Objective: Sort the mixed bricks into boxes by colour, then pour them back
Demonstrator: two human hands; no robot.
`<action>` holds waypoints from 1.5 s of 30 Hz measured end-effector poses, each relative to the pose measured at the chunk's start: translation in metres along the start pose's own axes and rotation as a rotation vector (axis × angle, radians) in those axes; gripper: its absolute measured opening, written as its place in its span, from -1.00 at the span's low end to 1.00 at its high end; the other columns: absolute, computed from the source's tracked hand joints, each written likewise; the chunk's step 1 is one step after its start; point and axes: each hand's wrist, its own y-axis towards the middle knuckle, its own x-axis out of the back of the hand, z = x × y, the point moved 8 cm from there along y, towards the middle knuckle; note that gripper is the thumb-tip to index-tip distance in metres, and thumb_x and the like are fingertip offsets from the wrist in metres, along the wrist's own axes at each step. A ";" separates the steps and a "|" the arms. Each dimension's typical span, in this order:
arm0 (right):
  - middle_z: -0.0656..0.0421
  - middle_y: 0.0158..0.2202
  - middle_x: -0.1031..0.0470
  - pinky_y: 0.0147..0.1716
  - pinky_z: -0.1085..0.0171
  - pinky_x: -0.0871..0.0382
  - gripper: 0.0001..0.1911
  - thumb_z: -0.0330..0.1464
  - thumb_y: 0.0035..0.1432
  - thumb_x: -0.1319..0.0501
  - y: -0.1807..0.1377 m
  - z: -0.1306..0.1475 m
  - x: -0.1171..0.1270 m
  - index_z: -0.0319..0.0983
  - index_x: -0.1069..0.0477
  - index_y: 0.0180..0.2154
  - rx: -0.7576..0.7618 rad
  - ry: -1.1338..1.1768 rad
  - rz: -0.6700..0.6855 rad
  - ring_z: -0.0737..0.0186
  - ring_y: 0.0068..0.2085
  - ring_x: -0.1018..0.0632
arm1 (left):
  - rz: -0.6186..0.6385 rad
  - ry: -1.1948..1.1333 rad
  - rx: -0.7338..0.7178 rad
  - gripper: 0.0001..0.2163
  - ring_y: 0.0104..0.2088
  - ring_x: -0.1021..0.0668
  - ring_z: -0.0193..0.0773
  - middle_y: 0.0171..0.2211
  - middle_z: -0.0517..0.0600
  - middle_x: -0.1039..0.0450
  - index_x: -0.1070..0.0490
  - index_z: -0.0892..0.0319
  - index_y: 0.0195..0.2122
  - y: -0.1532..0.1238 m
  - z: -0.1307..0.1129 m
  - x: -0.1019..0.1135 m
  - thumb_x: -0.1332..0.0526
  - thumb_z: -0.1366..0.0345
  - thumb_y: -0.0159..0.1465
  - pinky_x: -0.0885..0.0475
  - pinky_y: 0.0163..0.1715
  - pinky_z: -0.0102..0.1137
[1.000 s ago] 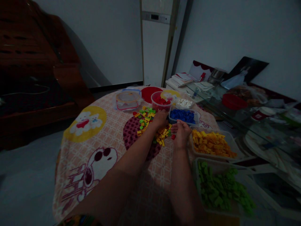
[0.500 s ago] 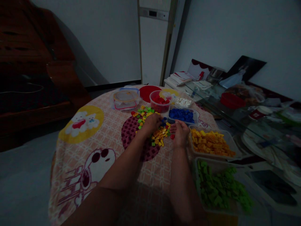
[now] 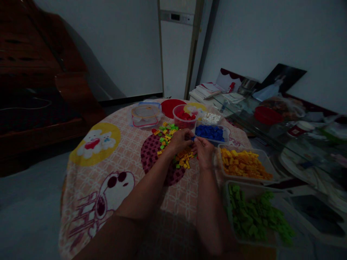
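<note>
My left hand [image 3: 181, 141] and my right hand [image 3: 204, 148] meet over the right side of a loose heap of toy bricks [image 3: 168, 130]. Between their fingertips is a small blue brick [image 3: 193, 138], and the fingers of both hands are closed on it. The heap is mostly yellow and light green with a few red pieces, and my left hand and wrist cover part of it. Just beyond my right hand stands a clear tub of blue bricks [image 3: 210, 133].
To the right are tubs of yellow bricks [image 3: 242, 164] and green bricks [image 3: 256, 213]. Farther back stand a round tub of red bricks [image 3: 185, 116], some white bricks [image 3: 211, 117] and stacked clear lids [image 3: 145, 112]. A cluttered glass table [image 3: 271, 133] adjoins on the right.
My left hand has moved right, away from the middle of the heap, and my right hand has shifted slightly left. Their fingertips now come together at the blue brick.
</note>
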 end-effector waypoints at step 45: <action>0.26 -0.57 -0.51 -0.67 0.40 -0.32 -0.67 -0.22 -0.01 -0.24 0.004 0.002 0.032 -0.29 -0.50 -0.23 0.051 0.125 -0.236 0.36 -0.65 -0.48 | 0.166 0.638 0.008 -0.84 -0.09 -0.60 -0.09 -0.16 0.09 -0.62 -0.60 0.15 -0.15 -0.002 0.007 -0.028 -0.26 0.30 0.29 -0.43 -0.05 -0.30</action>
